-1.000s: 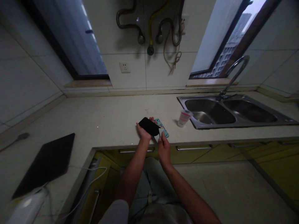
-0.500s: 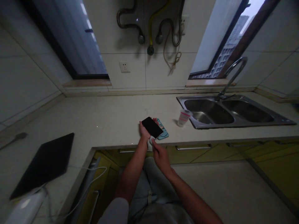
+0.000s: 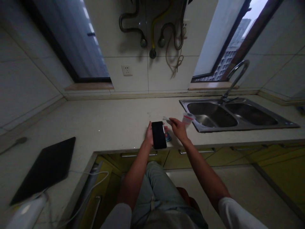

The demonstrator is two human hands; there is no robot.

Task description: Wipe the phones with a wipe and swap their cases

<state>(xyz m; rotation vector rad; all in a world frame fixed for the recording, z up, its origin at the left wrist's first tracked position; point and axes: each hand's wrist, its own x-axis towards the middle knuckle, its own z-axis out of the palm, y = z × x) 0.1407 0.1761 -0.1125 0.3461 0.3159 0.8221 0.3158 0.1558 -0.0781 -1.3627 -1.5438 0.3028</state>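
My left hand [image 3: 149, 134] grips a black phone [image 3: 159, 135] by its edges, screen up, over the front edge of the pale countertop [image 3: 107, 121]. My right hand [image 3: 178, 128] is stretched out to the right of the phone and pinches a small pale strip [image 3: 166, 119] between its fingertips. A teal phone case [image 3: 168, 138] lies on the counter, mostly hidden behind the phone. A small plastic cup [image 3: 187, 119] with a pink label stands just beyond my right hand, beside the sink.
A steel double sink [image 3: 234, 115] with a curved tap [image 3: 234, 78] fills the right counter. A black slab [image 3: 45, 167] and a white cable [image 3: 88, 190] lie at the left. Hoses [image 3: 152, 28] hang on the tiled wall above a socket [image 3: 126, 70]. Yellow cabinet fronts run under the counter.
My right hand has left the phone's near end and swung up and right toward the cup with the pale strip. My left hand has turned the phone lengthwise, covering more of the case.
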